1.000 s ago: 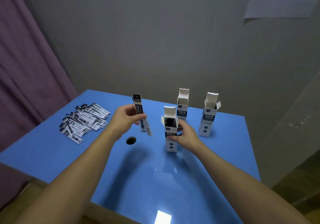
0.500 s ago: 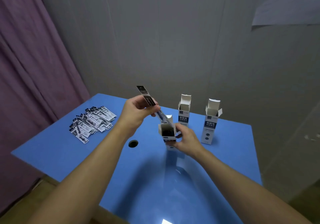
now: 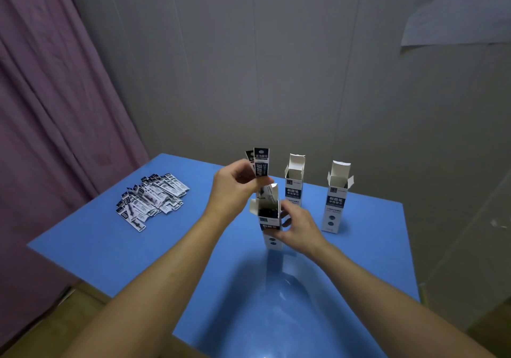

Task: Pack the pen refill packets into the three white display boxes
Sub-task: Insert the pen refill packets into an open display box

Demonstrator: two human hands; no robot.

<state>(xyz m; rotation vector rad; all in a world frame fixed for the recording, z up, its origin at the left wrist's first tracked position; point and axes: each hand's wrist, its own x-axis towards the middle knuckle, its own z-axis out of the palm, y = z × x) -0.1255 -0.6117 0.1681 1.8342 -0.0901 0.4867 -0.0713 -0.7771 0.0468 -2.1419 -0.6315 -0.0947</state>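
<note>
Three white display boxes upright on the blue table [image 3: 110, 249], packets only partly packed. Far left: purple curtain [image 3: 49, 108], then the loose pile of refill packets [image 3: 150, 200], fanned and overlapping near the table's left edge, well apart from the boxes. Further right: left hand [image 3: 235, 189], fingers pinched on a pair of packets [image 3: 260, 165], held upright, lower ends dipping into the mouth of the near box [image 3: 269, 225]. How far down, hidden by the box wall and flap. Just right of that: right hand [image 3: 297, 226], fingers wrapped around the near box at mid-height, steadying it. Behind: middle box [image 3: 294, 184], flaps open, untouched. Furthest right: right box [image 3: 336, 200], likewise open and standing free. On the wall above, a paper sign [image 3: 459, 12].

Likely step: feeding the held packets down into the near box. Early going, judging by the size of the pile.

Risks from here: packet ends catching on the folded side flap and buckling instead of sliding down. Tall, narrow and light box, so apt to tip if pushed sideways or if the right-hand grip loosens. Dark contents visible inside the mouth, so possible jamming against whatever sits there. Middle box close behind the left hand, easily knocked over by a careless withdrawal.
</note>
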